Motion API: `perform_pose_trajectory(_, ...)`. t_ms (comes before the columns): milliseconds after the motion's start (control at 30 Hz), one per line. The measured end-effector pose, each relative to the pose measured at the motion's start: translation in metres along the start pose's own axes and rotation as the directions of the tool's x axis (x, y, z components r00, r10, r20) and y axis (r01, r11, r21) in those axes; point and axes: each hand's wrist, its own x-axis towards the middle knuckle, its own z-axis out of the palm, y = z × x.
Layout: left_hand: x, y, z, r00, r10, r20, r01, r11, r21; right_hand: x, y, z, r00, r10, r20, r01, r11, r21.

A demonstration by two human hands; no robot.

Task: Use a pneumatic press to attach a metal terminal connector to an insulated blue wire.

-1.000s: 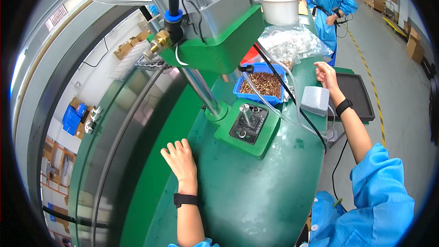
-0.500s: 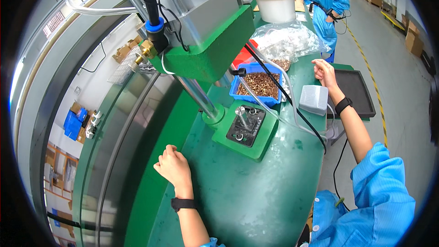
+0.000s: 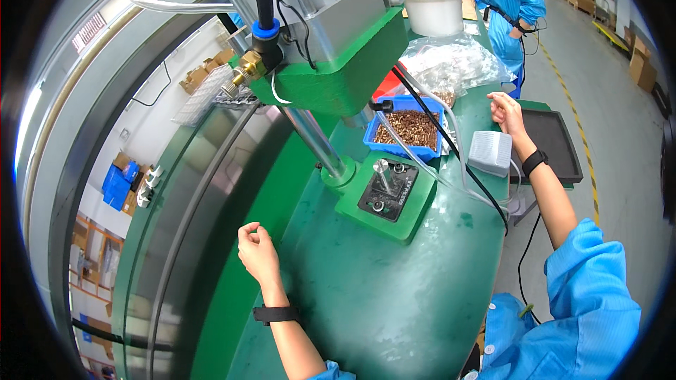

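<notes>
My left hand (image 3: 258,252) is closed, with its fingers curled, over the left edge of the green table, to the left of a green press base (image 3: 413,226). Whatever it may pinch is too small or hidden to make out. On that base, a black plate (image 3: 407,197) carries an upright metal pin (image 3: 382,174), beneath the raised green press head (image 3: 331,81). At the right edge of the table my right hand (image 3: 508,115) has its fingers bent in, just above a light grey box (image 3: 491,153). Its fingertips show no object clearly.
Behind the base sits a blue bin (image 3: 375,146) full of small brass-coloured parts (image 3: 414,129). Clear plastic bags (image 3: 458,60) and a white bucket (image 3: 435,14) stand farther back. Hoses and a black cable (image 3: 481,191) cross the table. A person in blue (image 3: 508,21) stands beyond a black tray (image 3: 554,144).
My left hand has drawn a little left, away from the press base. The view has shifted slightly, and my right hand stays near the grey box.
</notes>
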Motion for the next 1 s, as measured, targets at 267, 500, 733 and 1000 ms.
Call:
perform_pose_trajectory(267,-0.02,0.008,0.026,0.999,0.005,0.051,-0.008,0.997,0.07,0.0,0.003,0.0,1.0,0.008,-0.024,-0.008,1.0,0.014)
perform_pose_trajectory(500,-0.012,-0.011,0.031,0.986,-0.096,0.133,0.137,0.927,-0.349,-0.001,0.0,-0.001,1.0,0.009,-0.017,-0.009,1.0,0.004)
perform_pose_trajectory(733,0.0,-0.003,0.003,0.936,-0.276,0.22,0.349,0.637,-0.687,-0.002,-0.005,-0.004,1.0,-0.002,-0.009,0.002,1.0,-0.014)
perform_pose_trajectory(1000,0.012,-0.05,-0.055,0.949,0.041,-0.311,-0.087,0.987,-0.136,0.022,0.023,-0.029,0.999,0.027,-0.038,-0.032,0.99,-0.134)
